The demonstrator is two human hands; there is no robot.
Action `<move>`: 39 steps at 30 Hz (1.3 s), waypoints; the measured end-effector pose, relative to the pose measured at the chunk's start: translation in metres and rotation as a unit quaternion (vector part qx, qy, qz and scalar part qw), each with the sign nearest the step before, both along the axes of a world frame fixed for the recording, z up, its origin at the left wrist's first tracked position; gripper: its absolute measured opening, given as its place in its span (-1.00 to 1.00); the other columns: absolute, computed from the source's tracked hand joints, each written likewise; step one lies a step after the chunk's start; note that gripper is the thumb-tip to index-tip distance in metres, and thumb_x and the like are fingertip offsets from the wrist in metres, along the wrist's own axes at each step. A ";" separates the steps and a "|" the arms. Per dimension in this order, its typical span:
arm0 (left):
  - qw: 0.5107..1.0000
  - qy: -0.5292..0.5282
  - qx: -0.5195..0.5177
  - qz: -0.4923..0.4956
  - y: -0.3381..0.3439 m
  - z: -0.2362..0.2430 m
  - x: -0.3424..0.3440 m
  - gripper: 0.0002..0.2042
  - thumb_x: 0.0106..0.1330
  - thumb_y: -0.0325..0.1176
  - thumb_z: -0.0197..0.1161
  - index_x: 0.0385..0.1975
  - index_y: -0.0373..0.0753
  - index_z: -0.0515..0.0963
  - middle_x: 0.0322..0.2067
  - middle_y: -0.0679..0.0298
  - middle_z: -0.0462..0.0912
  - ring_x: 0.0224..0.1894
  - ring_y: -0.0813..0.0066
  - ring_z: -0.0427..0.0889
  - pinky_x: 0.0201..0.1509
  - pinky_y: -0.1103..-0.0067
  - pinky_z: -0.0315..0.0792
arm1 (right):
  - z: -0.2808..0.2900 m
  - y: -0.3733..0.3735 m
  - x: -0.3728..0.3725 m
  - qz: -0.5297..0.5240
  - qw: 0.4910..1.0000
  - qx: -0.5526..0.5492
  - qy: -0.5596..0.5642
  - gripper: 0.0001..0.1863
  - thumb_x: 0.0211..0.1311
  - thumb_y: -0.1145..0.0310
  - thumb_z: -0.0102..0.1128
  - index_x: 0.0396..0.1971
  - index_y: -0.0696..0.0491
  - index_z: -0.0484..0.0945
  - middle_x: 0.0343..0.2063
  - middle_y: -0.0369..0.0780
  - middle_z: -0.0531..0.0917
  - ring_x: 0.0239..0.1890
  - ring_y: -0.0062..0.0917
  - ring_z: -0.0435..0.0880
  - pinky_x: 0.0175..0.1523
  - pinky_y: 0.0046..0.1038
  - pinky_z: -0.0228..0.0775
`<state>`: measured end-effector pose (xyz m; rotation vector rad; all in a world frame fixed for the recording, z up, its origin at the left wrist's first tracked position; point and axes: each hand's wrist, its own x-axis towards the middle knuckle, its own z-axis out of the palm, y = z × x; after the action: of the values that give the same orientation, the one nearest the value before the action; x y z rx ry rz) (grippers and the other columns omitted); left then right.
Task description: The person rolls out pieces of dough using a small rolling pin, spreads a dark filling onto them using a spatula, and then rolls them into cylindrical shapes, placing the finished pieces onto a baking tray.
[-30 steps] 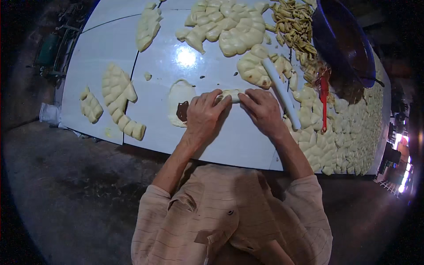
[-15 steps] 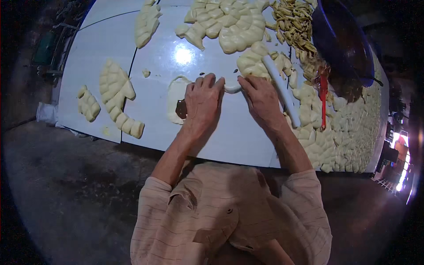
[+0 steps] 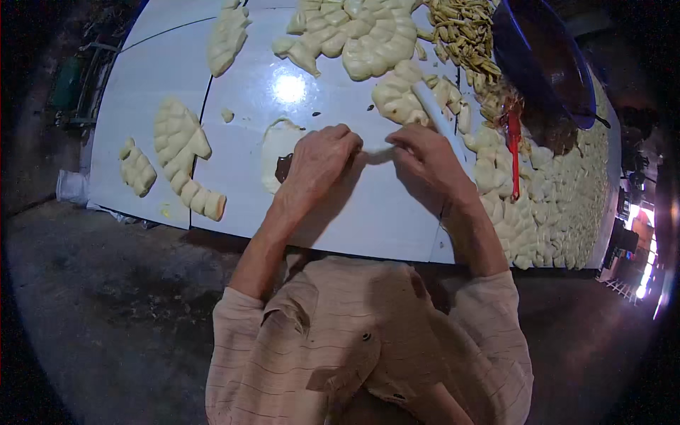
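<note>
Left hand [image 3: 327, 157] and right hand [image 3: 431, 161] pinch a dough strip [image 3: 377, 151] — fingers curled closed. Gripping opposite ends likely makes it taut.

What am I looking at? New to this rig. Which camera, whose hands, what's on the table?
No robot: these are a person's bare left hand and right hand. One view only: the left of two fisheye cameras on the head, looking down, so straight edges bend. On the table lie pale dough and a thin sheet with a brown patch, by the left hand. Farther right are a white rod, a red tool and a blue basin. A pale strip seems to run between the hands; blur hides how each grips it.
</note>
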<state>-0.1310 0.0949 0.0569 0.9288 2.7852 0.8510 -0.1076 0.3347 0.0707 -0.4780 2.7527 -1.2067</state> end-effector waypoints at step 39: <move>0.996 0.006 0.080 0.032 0.057 -0.021 0.075 -0.80 0.26 -0.19 0.37 -0.23 -0.14 0.71 -0.26 0.29 0.67 -0.14 0.28 0.61 -0.02 0.31 0.38 | -0.014 0.015 0.080 -0.132 0.986 -0.003 -0.104 -0.77 0.34 0.39 0.23 -0.07 0.14 0.63 -0.19 -0.08 0.68 -0.11 -0.21 0.70 -0.01 -0.29 0.53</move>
<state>-0.0557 0.1520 0.0358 0.8729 2.8028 1.0956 -0.0273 0.3501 0.0564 0.0163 2.6920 -1.2379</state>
